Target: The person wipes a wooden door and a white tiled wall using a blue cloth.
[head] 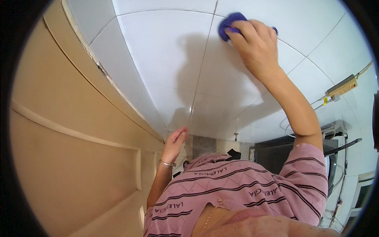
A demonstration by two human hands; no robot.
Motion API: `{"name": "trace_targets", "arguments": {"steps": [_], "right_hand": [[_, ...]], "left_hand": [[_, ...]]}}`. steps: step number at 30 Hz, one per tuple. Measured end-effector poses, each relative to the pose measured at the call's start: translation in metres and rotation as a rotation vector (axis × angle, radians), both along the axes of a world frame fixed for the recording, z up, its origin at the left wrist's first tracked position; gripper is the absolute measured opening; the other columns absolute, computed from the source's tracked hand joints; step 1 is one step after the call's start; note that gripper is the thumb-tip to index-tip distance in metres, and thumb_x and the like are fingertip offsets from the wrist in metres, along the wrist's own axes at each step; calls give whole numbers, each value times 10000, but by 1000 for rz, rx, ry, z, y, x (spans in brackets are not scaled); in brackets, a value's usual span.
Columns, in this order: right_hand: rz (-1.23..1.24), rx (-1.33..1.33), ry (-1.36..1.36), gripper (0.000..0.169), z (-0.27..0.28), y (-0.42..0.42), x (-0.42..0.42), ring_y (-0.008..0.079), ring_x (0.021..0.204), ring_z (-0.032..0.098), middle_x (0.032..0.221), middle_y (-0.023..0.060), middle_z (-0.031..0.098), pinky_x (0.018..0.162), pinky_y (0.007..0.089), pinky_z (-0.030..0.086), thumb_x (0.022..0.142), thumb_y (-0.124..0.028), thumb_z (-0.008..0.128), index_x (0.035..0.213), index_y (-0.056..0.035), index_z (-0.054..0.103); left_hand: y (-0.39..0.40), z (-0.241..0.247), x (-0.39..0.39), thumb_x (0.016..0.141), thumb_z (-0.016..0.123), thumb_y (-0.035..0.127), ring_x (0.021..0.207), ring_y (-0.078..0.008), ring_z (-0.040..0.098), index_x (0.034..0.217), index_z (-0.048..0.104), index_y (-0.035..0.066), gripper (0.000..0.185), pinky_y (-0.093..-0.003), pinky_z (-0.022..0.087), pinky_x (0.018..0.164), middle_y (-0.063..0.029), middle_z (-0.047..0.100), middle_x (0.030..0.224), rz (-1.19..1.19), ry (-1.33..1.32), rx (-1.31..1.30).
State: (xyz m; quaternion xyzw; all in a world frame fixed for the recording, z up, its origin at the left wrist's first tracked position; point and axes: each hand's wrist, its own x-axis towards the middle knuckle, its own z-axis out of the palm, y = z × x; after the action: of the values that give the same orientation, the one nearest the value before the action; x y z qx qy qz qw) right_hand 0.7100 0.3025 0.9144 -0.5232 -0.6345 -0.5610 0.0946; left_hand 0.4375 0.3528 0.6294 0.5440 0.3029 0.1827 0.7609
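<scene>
Bunched in my right hand (256, 44) is a purple cloth (231, 25), held against the white tiled wall (165, 50) high in front of me. Part of the cloth shows past the far side of my fingers. My left hand (176, 142) hangs low beside my body, near the foot of the wall, with a bracelet (167, 163) on its wrist. Its fingers are bent close together, and whether they touch the wall cannot be told. Nothing shows in them.
A tan panelled door (83, 124) stands close on the left, with chipped edging beside the tiles. At right, a power strip (343, 87) with a plug and cables is on the wall, above a dark appliance (271, 154). A small metal fitting (236, 136) is low on the wall.
</scene>
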Motion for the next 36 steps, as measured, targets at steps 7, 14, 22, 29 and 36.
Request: {"name": "trace_targets", "arguments": {"steps": [7,14,22,29,36], "right_hand": [[12,12,-55,170,4,-1,3,205,914,518,983,-23,581,728,359,357,666,-127,635,835,-133,633],[11,31,-30,111,4,-22,11,200,896,517,1016,-15,572,710,364,371,666,-124,627,775,-125,608],[28,-91,11,148,-15,-9,8,190,947,516,1047,-11,569,749,327,383,711,-80,604,854,-105,634],[-46,-50,158,215,-75,-169,106,200,984,504,1063,-11,574,779,347,371,711,-85,618,920,-110,658],[-33,-173,149,127,-112,-255,163,197,1016,515,1091,-9,577,825,364,387,752,-131,607,874,-134,641]], "left_hand": [[-10,-11,-7,958,481,245,1039,-129,561,1266,513,64,359,-250,414,853,-40,588,1196,10,32,-50],[-21,-4,-18,951,497,181,1023,-159,575,1253,521,18,343,-261,425,892,-79,587,1185,136,95,-41],[-70,4,11,961,479,214,1021,-129,574,1267,515,47,350,-232,440,828,-41,594,1179,60,-6,56],[-140,6,51,952,496,228,1019,-120,564,1267,532,80,350,-234,420,829,-27,591,1189,-19,203,-6],[-185,12,122,953,480,239,1057,-158,563,1270,513,60,365,-272,428,870,-54,575,1214,-288,200,75]]}}
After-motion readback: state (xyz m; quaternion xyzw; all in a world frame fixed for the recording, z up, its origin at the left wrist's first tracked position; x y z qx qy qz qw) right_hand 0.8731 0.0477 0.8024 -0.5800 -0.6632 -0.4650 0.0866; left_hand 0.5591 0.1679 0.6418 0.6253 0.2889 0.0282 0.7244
